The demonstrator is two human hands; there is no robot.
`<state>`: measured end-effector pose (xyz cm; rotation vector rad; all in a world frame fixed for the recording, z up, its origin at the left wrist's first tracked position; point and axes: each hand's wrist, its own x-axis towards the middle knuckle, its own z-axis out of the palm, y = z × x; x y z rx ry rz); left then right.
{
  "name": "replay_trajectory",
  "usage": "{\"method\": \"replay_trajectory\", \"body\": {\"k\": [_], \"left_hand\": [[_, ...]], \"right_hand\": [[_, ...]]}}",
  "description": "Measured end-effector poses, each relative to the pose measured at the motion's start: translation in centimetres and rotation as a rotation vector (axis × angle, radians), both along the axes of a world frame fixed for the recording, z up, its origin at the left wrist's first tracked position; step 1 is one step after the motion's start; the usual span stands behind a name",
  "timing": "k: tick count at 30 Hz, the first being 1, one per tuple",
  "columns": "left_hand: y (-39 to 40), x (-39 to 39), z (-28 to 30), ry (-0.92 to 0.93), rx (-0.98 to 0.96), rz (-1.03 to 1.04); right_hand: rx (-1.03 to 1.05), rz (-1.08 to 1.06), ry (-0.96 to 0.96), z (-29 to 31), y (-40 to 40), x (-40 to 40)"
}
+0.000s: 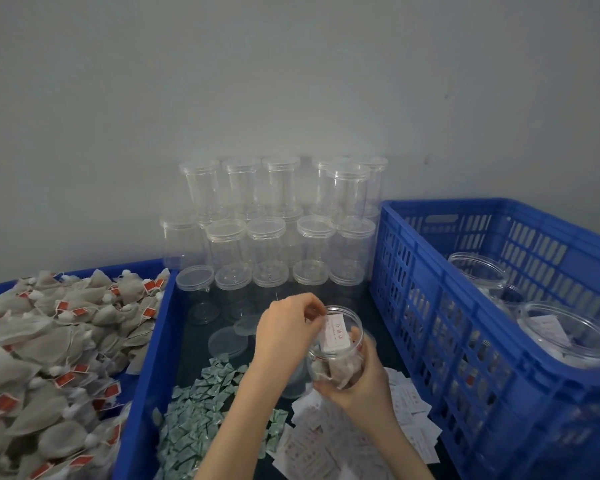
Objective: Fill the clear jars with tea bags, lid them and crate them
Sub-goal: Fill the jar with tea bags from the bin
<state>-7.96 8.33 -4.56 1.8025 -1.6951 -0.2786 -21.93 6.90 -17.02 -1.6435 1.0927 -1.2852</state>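
Right hand [357,386] cups the open jar [336,348] from below and the right side, fingers [329,388] curled round its base, thumb up the right wall. Jar is tilted, mouth facing up and toward the left hand, held above the dark bench [378,313] between the two blue bins. It's partly full of tea bags [340,370].

Left hand [288,332] sits at the jar's rim, fingers pinched narrow on the top edge of a white paper slip [335,336] with red print. The slip stands inside the jar mouth, resting against the tea bags. Fingertips touch the slip right at the rim; the rest of the hand is just outside the jar on its left.

Surroundings:
- Left: blue tray [146,358] heaped with loose tea bags [49,358], red tags showing.
- Bench in front: pile of small green-white sachets [201,410], scatter of more white slips [329,445] under the right wrist, loose clear lids [227,341] just left of the left hand.
- Behind: stacked empty clear jars [274,223] against the wall, upper rows lidded, front row open.
- Right: blue slatted crate [465,323] holding several filled jars [568,334], no lids visible on the near ones, slips visible inside.

Held jar has no lid on it.
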Motion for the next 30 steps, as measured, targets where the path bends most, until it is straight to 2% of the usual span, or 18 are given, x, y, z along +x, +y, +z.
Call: {"method": "replay_trajectory", "body": {"k": [2, 4, 9, 15, 17, 20, 22, 30], "left_hand": [[-0.2, 0.0, 0.2, -0.174, 0.001, 0.0], [-0.4, 0.1, 0.2, -0.264, -0.019, -0.015], [-0.5, 0.1, 0.5, -0.288, -0.093, -0.02], [-0.4, 0.5, 0.6, -0.189, -0.1, -0.098], [-0.3, 0.9, 0.1, -0.008, -0.067, -0.175], [0.2, 1.6, -0.9, 0.287, 0.168, -0.395], [0.4, 1.5, -1.7, 0.32, 0.272, -0.478], [0.3, 1.7, -2.0, 0.381, 0.15, -0.365]], "right_hand": [[-0.009, -0.003, 0.014, 0.0, 0.0, -0.1], [-0.013, -0.005, 0.015, 0.0, 0.0, -0.1], [-0.01, -0.01, 0.004, 0.1, -0.1, -0.1], [0.013, -0.03, 0.001, 0.5, 0.0, -0.2], [0.02, -0.029, 0.008, 0.6, 0.0, -0.4], [0.048, -0.004, 0.008, 1.1, -0.1, -0.7], [0.059, 0.014, 0.008, 1.4, -0.1, -1.0], [0.075, 0.156, 0.011, 4.9, 0.7, -2.4]]}}
